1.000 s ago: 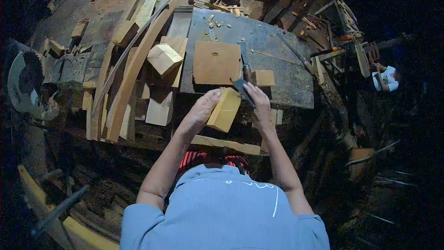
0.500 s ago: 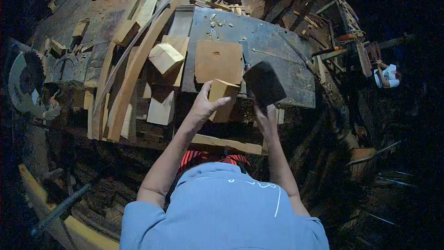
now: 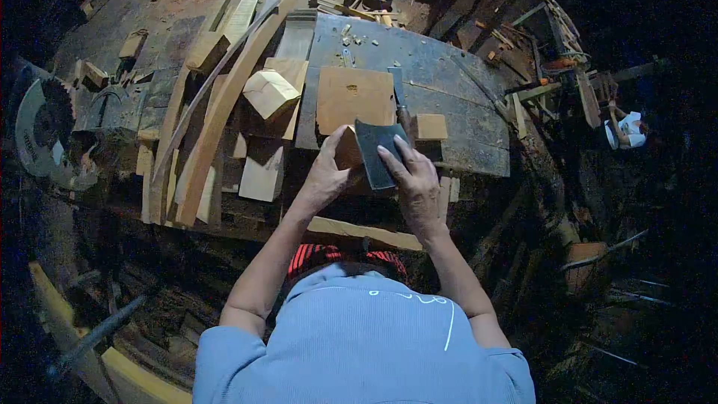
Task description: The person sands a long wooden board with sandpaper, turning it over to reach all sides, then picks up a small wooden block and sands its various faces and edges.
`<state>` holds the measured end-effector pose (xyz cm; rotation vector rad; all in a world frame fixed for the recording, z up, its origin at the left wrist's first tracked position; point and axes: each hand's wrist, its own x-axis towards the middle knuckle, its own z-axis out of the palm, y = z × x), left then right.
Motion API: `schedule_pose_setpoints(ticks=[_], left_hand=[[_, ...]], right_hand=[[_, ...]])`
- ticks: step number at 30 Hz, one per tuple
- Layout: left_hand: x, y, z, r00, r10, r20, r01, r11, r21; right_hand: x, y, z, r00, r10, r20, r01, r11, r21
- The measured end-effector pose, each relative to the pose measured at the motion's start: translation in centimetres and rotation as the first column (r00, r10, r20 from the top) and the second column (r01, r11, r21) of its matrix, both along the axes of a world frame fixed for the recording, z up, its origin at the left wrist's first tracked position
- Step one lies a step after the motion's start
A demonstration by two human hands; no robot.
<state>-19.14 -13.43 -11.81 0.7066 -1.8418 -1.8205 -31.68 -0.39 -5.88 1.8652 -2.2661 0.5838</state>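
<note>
My left hand [image 3: 326,173] grips a small pale wooden block [image 3: 348,152] at the near edge of the dark workbench [image 3: 456,97]. My right hand [image 3: 415,183] presses a dark sheet of sandpaper [image 3: 376,151] flat against the block's right face, fingers spread over it. Most of the block is hidden behind the sheet and my hands. Just beyond lies a flat square board [image 3: 355,97] with a small hole in it, and a small wooden cube [image 3: 431,126] sits to the right.
Long curved wooden strips [image 3: 213,116] and offcut blocks [image 3: 268,92] crowd the bench's left side. A circular saw blade [image 3: 37,131] stands at far left. A chisel [image 3: 399,97] lies beside the board. Another person [image 3: 627,129] sits at far right among scrap timber.
My right hand lifted the dark sheet off the block half a second ago, then brought it down flat onto the block. My left hand turned the block and keeps hold.
</note>
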Motion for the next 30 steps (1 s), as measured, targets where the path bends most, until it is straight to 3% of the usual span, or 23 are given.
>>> schedule_pose_setpoints(ticks=[4, 6, 10, 12, 14, 16, 17, 18, 19, 20, 22, 23, 25, 26, 27, 28, 30], left_hand=[[0.5, -0.1, 1.0, 0.991, -0.084, -0.109, 0.096, 0.989, 0.109], [0.7, 0.5, 2.8, 0.937, -0.243, -0.251, 0.316, 0.895, 0.314], [1.0, 0.2, 1.2, 0.949, -0.262, -0.177, 0.305, 0.908, 0.289], [1.2, -0.6, 0.8, 0.977, -0.185, -0.103, 0.201, 0.963, 0.179], [1.8, -1.4, 2.5, 0.997, -0.068, -0.025, 0.071, 0.986, 0.148], [1.6, -3.0, 1.6, 0.962, 0.168, -0.216, -0.098, 0.948, 0.304], [1.8, -3.6, 1.6, 0.947, 0.214, -0.240, -0.184, 0.972, 0.144], [1.4, -3.8, 2.3, 0.946, 0.221, -0.239, -0.191, 0.971, 0.143], [0.7, -3.7, 2.9, 0.948, 0.276, -0.161, -0.252, 0.956, 0.151], [0.4, -3.5, 3.4, 0.942, 0.325, -0.080, -0.310, 0.938, 0.155], [0.2, -2.5, 3.4, 0.945, 0.326, -0.003, -0.324, 0.941, 0.098], [-0.4, -1.6, 3.0, 0.922, 0.386, -0.032, -0.376, 0.911, 0.170], [-1.7, 0.4, 3.4, 0.888, 0.452, -0.083, -0.423, 0.875, 0.237], [-2.5, 1.1, 1.9, 0.874, 0.473, -0.107, -0.476, 0.880, 0.004], [-2.9, 2.2, 2.2, 0.880, 0.464, -0.103, -0.466, 0.885, 0.009], [-3.0, 3.5, 2.8, 0.886, 0.453, -0.105, -0.452, 0.892, 0.031], [-2.7, 4.3, 3.3, 0.891, 0.441, -0.107, -0.438, 0.897, 0.055]], right_hand=[[-0.5, -0.4, 0.5, 0.999, 0.034, 0.020, -0.035, 0.999, 0.017], [-0.9, -0.8, 0.4, 0.985, 0.112, 0.135, -0.121, 0.991, 0.057], [-1.9, -0.4, 0.2, 0.979, 0.163, 0.120, -0.174, 0.981, 0.084], [-2.4, 0.7, -0.3, 0.971, 0.132, 0.200, -0.151, 0.985, 0.082], [-2.9, 2.2, -1.0, 0.984, 0.115, 0.136, -0.134, 0.981, 0.141], [-2.2, 3.6, -2.1, 0.991, 0.102, 0.081, -0.116, 0.974, 0.195], [-1.7, 4.2, -2.7, 0.948, 0.023, 0.318, -0.079, 0.983, 0.164], [-1.5, 4.5, -3.4, 0.842, -0.047, 0.538, -0.037, 0.989, 0.144], [-1.8, 4.6, -5.2, 0.840, -0.041, 0.541, -0.045, 0.989, 0.144], [-2.1, 4.9, -7.5, 0.431, -0.269, 0.861, 0.137, 0.963, 0.233], [-1.0, 4.0, -7.5, -0.136, -0.379, 0.916, 0.245, 0.883, 0.401], [0.1, 2.6, -7.3, -0.320, -0.119, 0.940, 0.399, 0.883, 0.247], [2.2, -0.6, -5.1, -0.421, 0.281, 0.862, 0.616, 0.786, 0.045], [2.8, -1.8, -4.5, -0.399, 0.383, 0.833, 0.661, 0.750, -0.028], [2.9, -3.1, -4.8, -0.191, 0.261, 0.946, 0.738, 0.673, -0.036], [2.2, -3.7, -4.9, -0.189, 0.257, 0.948, 0.744, 0.668, -0.033], [1.2, -4.6, -5.0, -0.148, 0.039, 0.988, 0.803, 0.588, 0.097]])
